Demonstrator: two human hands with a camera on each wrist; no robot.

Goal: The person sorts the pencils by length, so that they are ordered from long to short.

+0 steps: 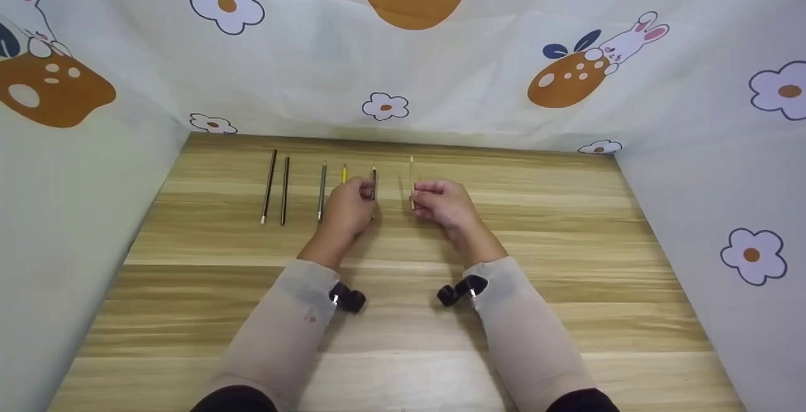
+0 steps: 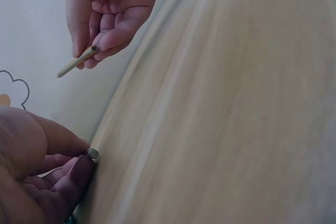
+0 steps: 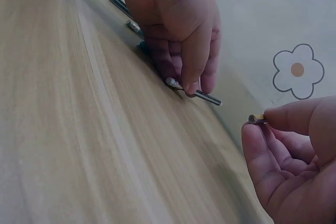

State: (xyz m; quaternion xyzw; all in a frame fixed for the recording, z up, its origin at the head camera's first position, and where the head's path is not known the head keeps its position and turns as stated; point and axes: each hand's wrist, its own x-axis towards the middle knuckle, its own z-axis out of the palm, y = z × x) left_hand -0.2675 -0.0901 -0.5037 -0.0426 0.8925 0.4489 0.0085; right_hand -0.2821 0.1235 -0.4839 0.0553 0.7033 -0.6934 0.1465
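My left hand pinches a dark striped pencil between thumb and fingertips. Its eraser end shows in the right wrist view, close over the table. To the right, my right hand holds a pale wood-coloured pencil near its lower end, the tip toward the back wall. Seen from the left wrist, this pale pencil is raised off the tabletop. A yellow pencil lies just left of the dark one, its lower part hidden behind my left hand.
On the wood-grain table, a grey pencil lies left of the yellow one. Farther left are a dark pencil and another dark pencil with a white eraser. A printed cloth wall rises behind the table, with walls on both sides.
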